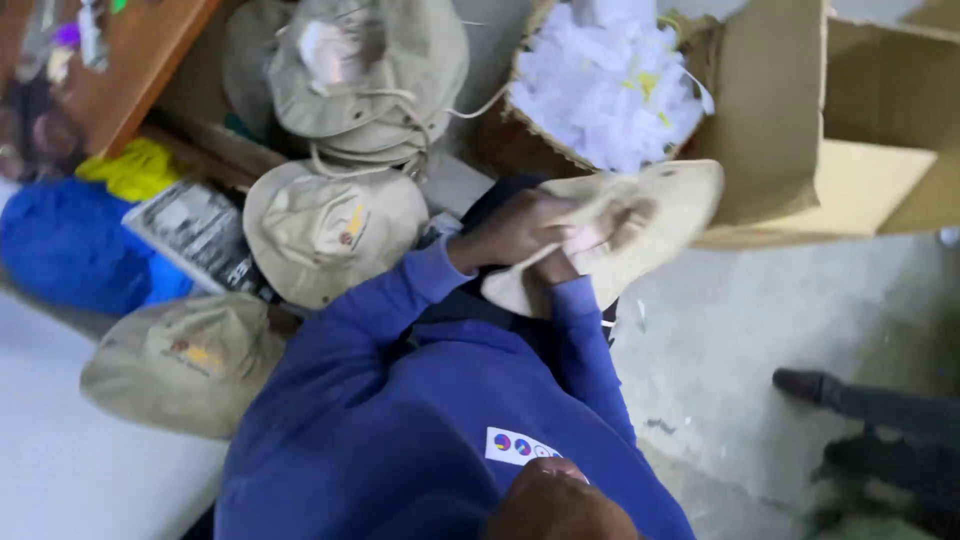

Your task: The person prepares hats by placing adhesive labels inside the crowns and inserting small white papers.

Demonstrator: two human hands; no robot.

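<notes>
I hold a beige bucket hat (670, 205) in front of my chest, its brim turned toward me. My left hand (512, 232) grips the hat's near edge from the left. My right hand (585, 245) is tucked partly inside the crown, fingers hidden by the cloth. Both blue sleeves (400, 330) reach up to it. Three more beige hats lie to the left: one (330, 230) right beside my left arm, one (185, 360) lower down, and a pile of them (370, 70) further away.
A woven basket (520, 110) filled with white paper scraps stands just beyond the held hat. An open cardboard box (850, 130) sits at the right. A blue bag (60, 245), a yellow cloth (130, 170) and a printed booklet (200, 235) lie left. Another person's dark shoe (805, 385) rests on the floor.
</notes>
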